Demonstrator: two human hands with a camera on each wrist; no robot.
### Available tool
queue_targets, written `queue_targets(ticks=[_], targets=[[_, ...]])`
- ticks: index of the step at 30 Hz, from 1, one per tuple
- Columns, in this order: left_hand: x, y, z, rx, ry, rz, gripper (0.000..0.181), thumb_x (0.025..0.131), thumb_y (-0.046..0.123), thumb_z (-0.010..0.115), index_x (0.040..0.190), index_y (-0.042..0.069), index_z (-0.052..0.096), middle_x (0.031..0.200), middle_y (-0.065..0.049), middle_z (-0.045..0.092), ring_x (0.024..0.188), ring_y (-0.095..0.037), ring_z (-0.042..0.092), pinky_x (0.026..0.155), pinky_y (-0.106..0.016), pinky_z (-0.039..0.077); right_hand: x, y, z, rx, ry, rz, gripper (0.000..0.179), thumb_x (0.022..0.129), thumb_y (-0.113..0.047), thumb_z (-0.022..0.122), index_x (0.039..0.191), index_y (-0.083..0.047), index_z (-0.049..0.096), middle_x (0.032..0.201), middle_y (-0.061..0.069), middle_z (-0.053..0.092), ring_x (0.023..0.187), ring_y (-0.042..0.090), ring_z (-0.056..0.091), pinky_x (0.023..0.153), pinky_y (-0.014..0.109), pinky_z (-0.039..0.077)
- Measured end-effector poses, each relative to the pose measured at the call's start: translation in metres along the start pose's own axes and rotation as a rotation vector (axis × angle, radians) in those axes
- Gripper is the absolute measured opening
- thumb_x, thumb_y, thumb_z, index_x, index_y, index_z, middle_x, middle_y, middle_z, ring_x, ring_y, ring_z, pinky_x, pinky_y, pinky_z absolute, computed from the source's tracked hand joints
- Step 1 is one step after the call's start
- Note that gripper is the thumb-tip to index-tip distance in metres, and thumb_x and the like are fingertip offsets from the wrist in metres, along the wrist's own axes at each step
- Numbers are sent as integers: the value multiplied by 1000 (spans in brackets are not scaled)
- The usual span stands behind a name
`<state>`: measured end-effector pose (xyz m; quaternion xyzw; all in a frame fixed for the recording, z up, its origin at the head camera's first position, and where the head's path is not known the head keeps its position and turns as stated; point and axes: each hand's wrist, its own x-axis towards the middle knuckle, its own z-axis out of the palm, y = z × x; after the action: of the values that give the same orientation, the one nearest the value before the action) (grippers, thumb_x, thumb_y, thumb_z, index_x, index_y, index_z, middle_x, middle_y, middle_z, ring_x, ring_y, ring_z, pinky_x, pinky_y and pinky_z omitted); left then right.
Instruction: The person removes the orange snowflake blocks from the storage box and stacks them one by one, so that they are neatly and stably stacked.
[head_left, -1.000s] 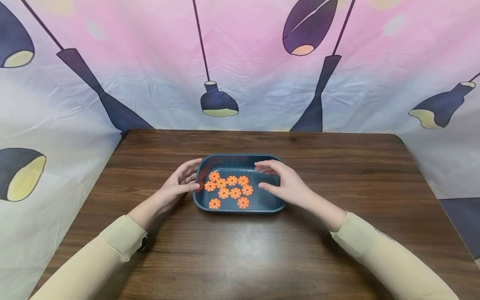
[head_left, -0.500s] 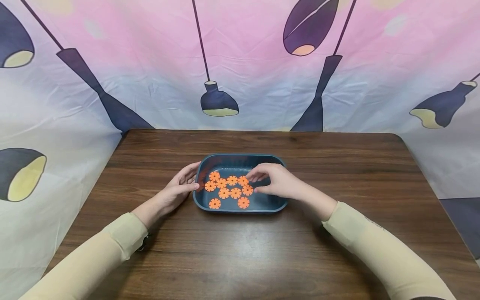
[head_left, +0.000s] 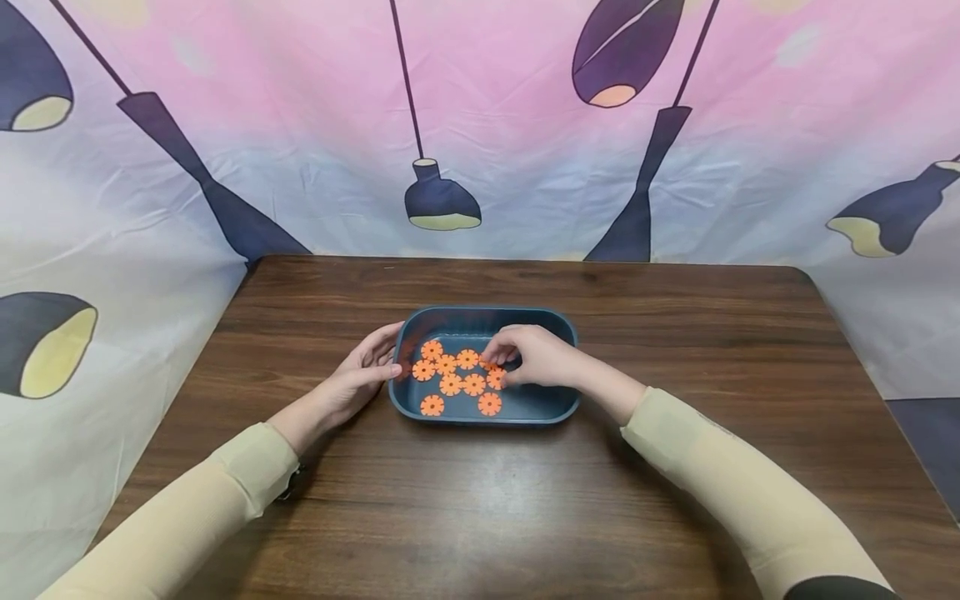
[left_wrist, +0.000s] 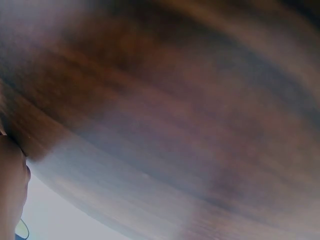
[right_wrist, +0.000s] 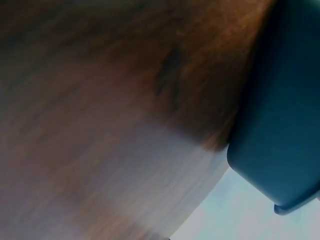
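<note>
Several orange notched discs [head_left: 474,384], flower-shaped with a small centre hole, lie flat in a dark blue tray [head_left: 483,421]. At the tray's left end my left hand [head_left: 352,379] holds the wall, thumb on the rim and fingers outside. Over the right half of the tray, my right hand [head_left: 536,358] reaches down to the discs on the right. Its bent fingertips and thumb stand apart and partly cover two of the discs. Whether they touch these is hard to tell. In the right wrist view the tray's outer wall [right_wrist: 285,110] fills the right side; the discs are hidden there.
The tray stands on a dark brown wooden table [head_left: 360,517]. Behind the table's far edge hangs a pink and pale blue cloth [head_left: 502,108] printed with lamps. The left wrist view shows mostly blurred tabletop [left_wrist: 165,130].
My right hand has moved left and down from the tray's right end to the discs, its fingers bending more. My left hand stays at the left end. The discs lie as before.
</note>
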<state>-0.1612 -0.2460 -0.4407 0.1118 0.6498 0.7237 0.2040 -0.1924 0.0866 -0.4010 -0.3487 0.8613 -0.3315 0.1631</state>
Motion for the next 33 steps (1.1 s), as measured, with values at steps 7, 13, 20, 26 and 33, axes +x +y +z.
queue_targets(ticks=[7, 13, 20, 26, 33], targets=[[1, -1, 0, 5, 0, 6, 67, 102, -5, 53, 164, 10, 32, 152, 9, 47, 139, -1, 50, 111, -16, 45, 7, 1, 3, -35, -25, 37, 30, 87, -3, 86, 115, -9, 77, 113, 5, 73, 99, 16, 66, 94, 31, 59], [0, -1, -1, 11, -2, 6, 67, 102, -4, 53, 164, 9, 30, 153, 9, 45, 138, 1, 50, 112, -15, 45, 9, 2, 7, -84, -31, 63, 29, 87, -2, 86, 113, -11, 77, 113, 5, 72, 99, 15, 64, 93, 30, 58], [1, -1, -1, 25, 1, -6, 67, 102, -4, 52, 165, 10, 30, 157, 5, 43, 139, 2, 49, 112, -14, 42, 10, 2, 9, -116, -33, 73, 27, 87, 0, 85, 110, -11, 77, 113, 4, 71, 97, 14, 63, 91, 29, 57], [0, 0, -1, 28, 4, -15, 68, 102, -3, 52, 165, 9, 29, 160, 1, 41, 139, 2, 49, 113, -14, 42, 10, 1, 10, -121, -45, 82, 27, 86, -1, 87, 109, -11, 77, 108, 4, 70, 94, 13, 62, 87, 26, 55], [0, 1, 1, 20, 6, -16, 67, 103, -4, 51, 165, 10, 30, 156, 6, 43, 139, 4, 48, 113, -13, 41, 10, 0, 9, -125, -45, 93, 24, 84, -7, 90, 104, -11, 77, 99, 3, 68, 88, 13, 59, 80, 23, 53]])
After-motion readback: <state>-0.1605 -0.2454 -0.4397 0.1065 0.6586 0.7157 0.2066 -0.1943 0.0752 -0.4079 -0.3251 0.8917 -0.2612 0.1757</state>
